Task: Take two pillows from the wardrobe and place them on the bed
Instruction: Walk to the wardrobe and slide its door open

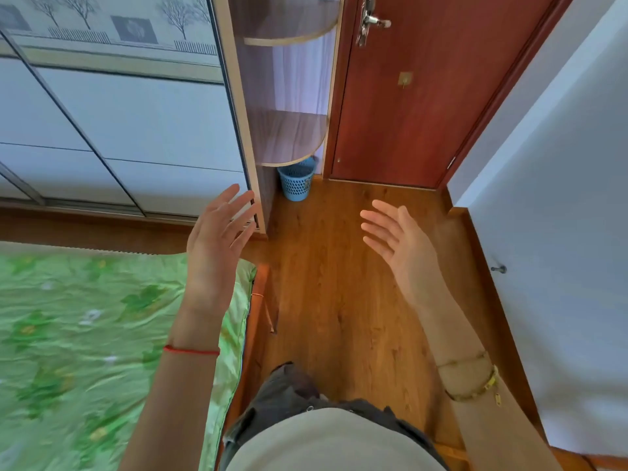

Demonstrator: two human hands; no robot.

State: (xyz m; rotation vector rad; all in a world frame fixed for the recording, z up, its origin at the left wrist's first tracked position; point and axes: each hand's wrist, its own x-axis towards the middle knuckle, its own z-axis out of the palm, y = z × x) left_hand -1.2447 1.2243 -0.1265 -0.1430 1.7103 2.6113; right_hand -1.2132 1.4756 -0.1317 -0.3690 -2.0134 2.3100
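Observation:
The wardrobe (136, 124) fills the upper left, its pale sliding doors closed. The bed (85, 334), covered by a green leaf-patterned sheet, lies at the lower left. No pillow is visible. My left hand (217, 239) is raised over the bed's corner, close to the wardrobe's right edge, fingers spread and empty. My right hand (397, 239) hovers over the wooden floor, palm turned inward, fingers apart, holding nothing.
Curved corner shelves (289, 137) end the wardrobe. A blue plastic basket (296, 181) stands on the floor below them. A closed red-brown door (407, 96) is ahead, a white wall (560, 198) on the right. Wooden floor (339, 283) runs between bed and wall.

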